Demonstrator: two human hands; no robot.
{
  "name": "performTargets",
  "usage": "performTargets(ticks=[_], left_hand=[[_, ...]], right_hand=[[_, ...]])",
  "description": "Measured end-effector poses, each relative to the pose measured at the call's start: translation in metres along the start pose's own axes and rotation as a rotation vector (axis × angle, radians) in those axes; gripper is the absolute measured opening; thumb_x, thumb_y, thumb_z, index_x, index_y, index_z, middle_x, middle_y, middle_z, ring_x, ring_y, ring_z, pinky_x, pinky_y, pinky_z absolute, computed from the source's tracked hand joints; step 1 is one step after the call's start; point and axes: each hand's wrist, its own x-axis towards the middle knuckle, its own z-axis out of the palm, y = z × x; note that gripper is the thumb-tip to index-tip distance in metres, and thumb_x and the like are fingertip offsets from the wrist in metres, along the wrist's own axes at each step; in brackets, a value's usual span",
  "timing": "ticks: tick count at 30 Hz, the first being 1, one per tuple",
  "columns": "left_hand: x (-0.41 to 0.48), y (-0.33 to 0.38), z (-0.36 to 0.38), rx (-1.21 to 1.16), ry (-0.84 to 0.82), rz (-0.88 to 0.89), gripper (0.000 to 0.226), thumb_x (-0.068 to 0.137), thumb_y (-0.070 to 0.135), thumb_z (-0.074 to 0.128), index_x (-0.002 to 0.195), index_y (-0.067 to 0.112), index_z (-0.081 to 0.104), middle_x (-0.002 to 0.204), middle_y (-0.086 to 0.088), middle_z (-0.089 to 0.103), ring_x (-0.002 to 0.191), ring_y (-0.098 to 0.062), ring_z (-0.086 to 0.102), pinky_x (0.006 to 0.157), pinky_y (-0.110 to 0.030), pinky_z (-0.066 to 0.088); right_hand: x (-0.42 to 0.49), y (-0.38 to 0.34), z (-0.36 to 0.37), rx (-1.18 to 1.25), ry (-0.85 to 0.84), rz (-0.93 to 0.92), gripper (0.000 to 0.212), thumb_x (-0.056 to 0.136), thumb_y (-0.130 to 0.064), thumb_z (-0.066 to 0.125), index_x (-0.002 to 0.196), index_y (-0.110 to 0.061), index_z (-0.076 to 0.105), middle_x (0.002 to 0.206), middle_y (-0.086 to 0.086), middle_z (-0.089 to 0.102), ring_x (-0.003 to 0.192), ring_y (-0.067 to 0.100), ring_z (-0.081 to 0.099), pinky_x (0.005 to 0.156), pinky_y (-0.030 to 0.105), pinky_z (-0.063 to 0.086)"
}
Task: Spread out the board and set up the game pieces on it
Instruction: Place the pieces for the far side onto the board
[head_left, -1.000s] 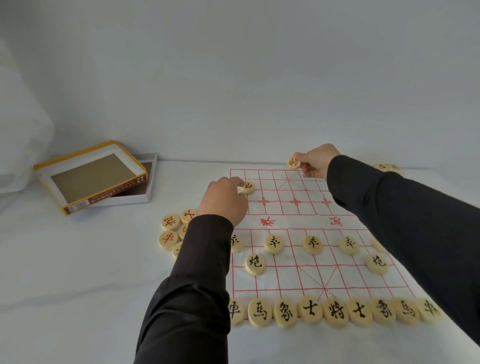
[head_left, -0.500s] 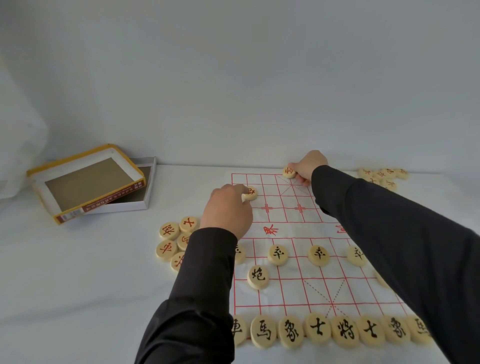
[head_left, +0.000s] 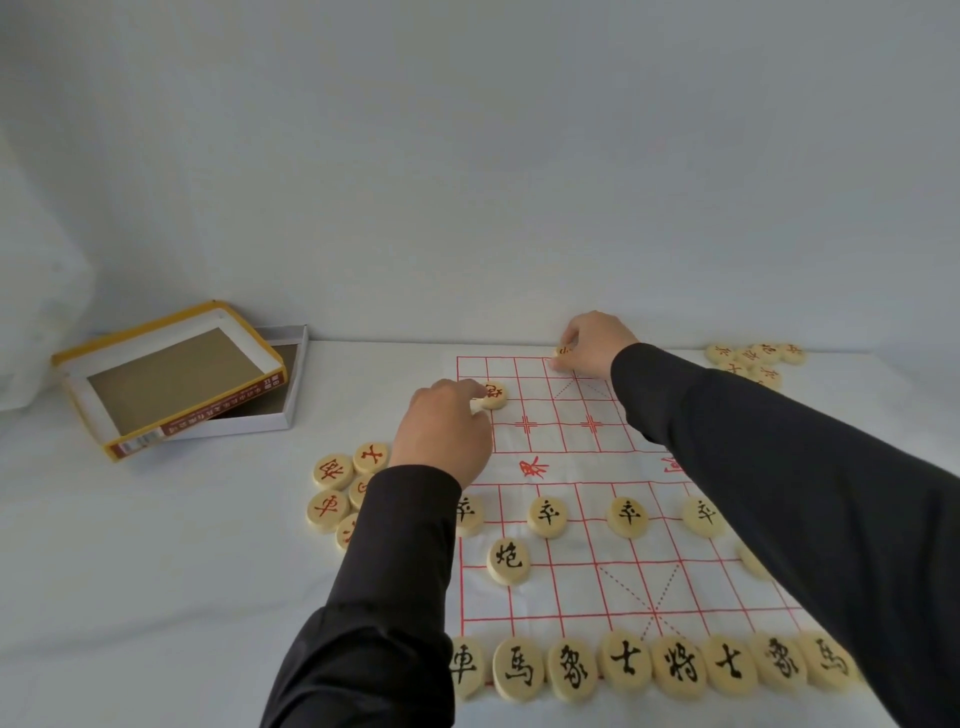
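A white cloth board (head_left: 566, 457) with a red grid lies spread on the table. Black-lettered round pieces (head_left: 626, 667) line its near edge, with more black pieces (head_left: 546, 515) two and three rows up. My left hand (head_left: 441, 431) has its fingertips on a red-lettered piece (head_left: 493, 396) lying on the far left part of the grid. My right hand (head_left: 592, 343) pinches another red-lettered piece (head_left: 562, 351) at the board's far edge. Loose red-lettered pieces lie in a cluster (head_left: 332, 488) left of the board and another cluster (head_left: 756, 356) at the far right.
An open yellow-and-white game box (head_left: 176, 379), its lid resting askew on the tray, sits at the far left of the table. A white wall rises right behind the table's far edge. White cloth covers the table.
The view has tilted down slightly, so the board sits lower in the frame. My right hand has lowered its piece onto the far edge line. My left hand stays at its piece.
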Motion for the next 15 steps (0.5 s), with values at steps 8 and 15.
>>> performTargets(ticks=[8,15], left_hand=[[0.0,-0.002,-0.003,-0.022,0.002,-0.011,0.037,0.097,0.016,0.041,0.132,0.024,0.047,0.138,0.0,0.046,0.124,-0.016,0.043,0.094,-0.023,0.036],[0.002,-0.002,-0.001,-0.027,-0.001,-0.015,0.036,0.097,0.017,0.042,0.132,0.025,0.048,0.137,0.0,0.046,0.123,-0.016,0.044,0.095,-0.024,0.037]], right_hand=[[0.002,0.008,-0.007,0.024,0.125,-0.094,0.026,0.084,-0.017,0.067,0.109,-0.009,0.063,0.114,0.007,0.06,0.104,0.024,0.056,0.088,0.03,0.044],[-0.001,0.013,0.0,0.03,0.167,-0.108,0.031,0.082,-0.016,0.069,0.112,-0.012,0.063,0.116,0.006,0.061,0.105,0.023,0.056,0.089,0.03,0.044]])
